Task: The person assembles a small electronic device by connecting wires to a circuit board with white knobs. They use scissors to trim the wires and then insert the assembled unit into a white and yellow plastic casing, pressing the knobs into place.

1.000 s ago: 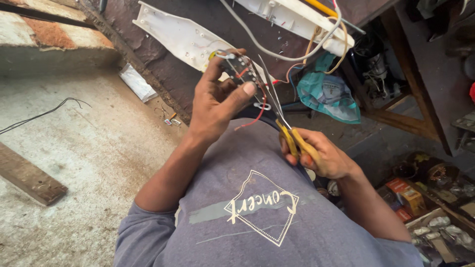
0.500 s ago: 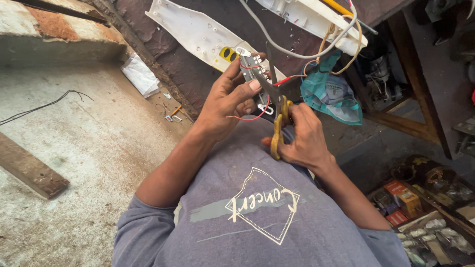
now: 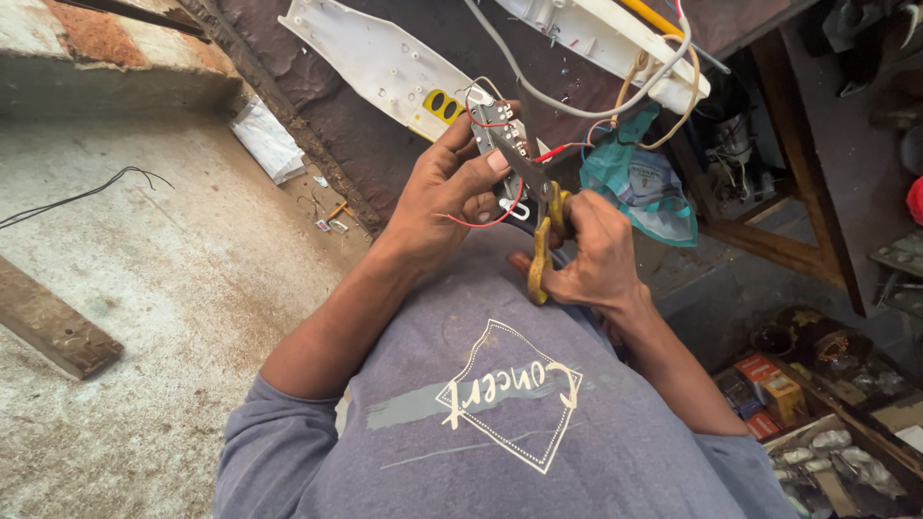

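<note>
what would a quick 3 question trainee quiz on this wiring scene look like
1. True or false: the left hand holds a small circuit board with red wires attached.
2. What does the right hand hold? A) a hammer B) yellow-handled scissors C) a paintbrush
3. Fill in: the long white plastic cover lies on the dark ____ in front of the person.

Key
1. True
2. B; the blades point up at the wires beside the board.
3. Bench
</note>
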